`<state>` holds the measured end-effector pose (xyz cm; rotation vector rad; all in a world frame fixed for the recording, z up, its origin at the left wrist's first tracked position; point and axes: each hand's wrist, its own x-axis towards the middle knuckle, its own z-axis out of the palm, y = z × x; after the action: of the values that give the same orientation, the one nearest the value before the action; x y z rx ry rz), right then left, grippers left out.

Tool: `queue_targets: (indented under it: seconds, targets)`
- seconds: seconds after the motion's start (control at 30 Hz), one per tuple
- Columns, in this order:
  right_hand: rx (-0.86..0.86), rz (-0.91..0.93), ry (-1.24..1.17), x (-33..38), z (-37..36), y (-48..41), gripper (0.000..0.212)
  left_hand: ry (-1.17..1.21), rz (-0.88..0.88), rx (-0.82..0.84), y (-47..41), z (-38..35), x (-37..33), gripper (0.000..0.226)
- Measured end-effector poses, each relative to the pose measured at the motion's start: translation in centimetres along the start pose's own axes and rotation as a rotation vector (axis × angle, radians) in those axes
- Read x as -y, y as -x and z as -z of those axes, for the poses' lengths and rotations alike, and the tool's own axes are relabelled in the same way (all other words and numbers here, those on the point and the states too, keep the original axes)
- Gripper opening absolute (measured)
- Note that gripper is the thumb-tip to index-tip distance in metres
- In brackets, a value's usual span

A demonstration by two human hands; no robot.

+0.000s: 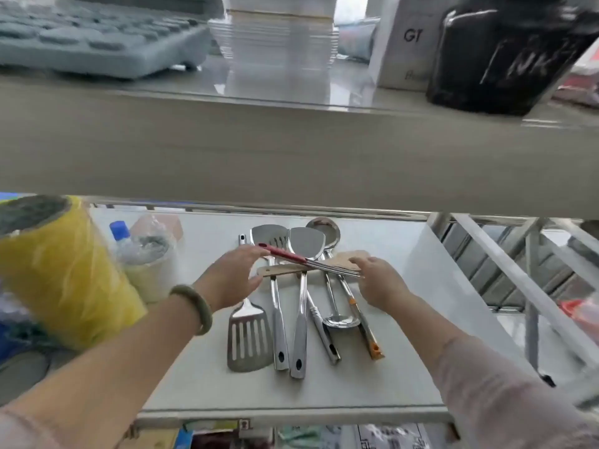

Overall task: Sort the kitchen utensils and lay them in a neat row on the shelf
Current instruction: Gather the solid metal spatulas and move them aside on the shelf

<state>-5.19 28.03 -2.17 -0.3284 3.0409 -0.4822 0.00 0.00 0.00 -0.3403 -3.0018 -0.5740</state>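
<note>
Crosswise, red-handled chopsticks (304, 259) between both hands, mid-shelf (194, 367), over utensils (285, 319).

On the matt white shelf (405, 367), the slotted turner (249, 338), spatulas (306, 246) and ladle (324, 230) are gleaming as polished, mirror-smooth metal. The wooden spatula (346, 259) is looking pale and matt. At the shelf's left edge, a roll (58, 270) is showing glossy, crinkled yellow plastic wrap.

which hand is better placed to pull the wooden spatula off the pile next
Probably the right hand: its fingertips rest by the wooden spatula blade. The left hand is at the red-handled chopsticks lying across it.
</note>
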Motion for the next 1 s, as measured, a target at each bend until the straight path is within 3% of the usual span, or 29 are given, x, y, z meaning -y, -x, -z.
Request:
queue_targets:
  seconds: [0.13,0.33,0.53,0.63,0.77,0.83,0.9,0.93,1.0]
  targets:
    - [0.095,-0.055,0.225,-0.9,-1.0,-0.1,0.060,-0.057,0.031,0.068,-1.7,-1.7,-0.8,0.056]
    - [-0.037,0.038,0.141,-2.5,-3.2,-0.8,0.047,-0.221,0.040,0.106,-2.8,-4.6,-0.6,0.064]
    - [-0.231,0.307,0.049,-2.4,-2.9,-1.4,0.028,-0.400,-0.028,0.079,-3.0,-6.1,-0.4,0.065]
    - [-0.272,0.412,0.007,-1.4,-2.0,-2.0,0.020,-0.362,-0.074,-0.049,-2.6,-5.6,-0.2,0.054]
    - [-0.526,0.375,-0.003,0.1,-1.4,-2.6,0.030,-0.283,-0.180,-0.184,-1.5,-3.7,0.6,0.030]
    - [-0.718,0.257,-0.059,1.3,-1.2,-2.0,0.035,-0.213,-0.076,-0.157,-0.2,-2.9,0.8,0.024]
    - [-0.847,0.146,-0.146,2.8,-1.8,-1.0,0.026,-0.085,0.093,-0.082,1.1,-2.7,1.1,0.023]
    - [-0.817,0.120,-0.201,3.6,-2.4,-0.4,0.022,-0.011,0.161,-0.053,1.6,-2.7,1.3,0.022]
    - [-0.501,0.092,-0.336,5.7,-3.7,0.9,0.020,0.129,0.255,-0.051,2.5,-3.1,1.6,0.020]
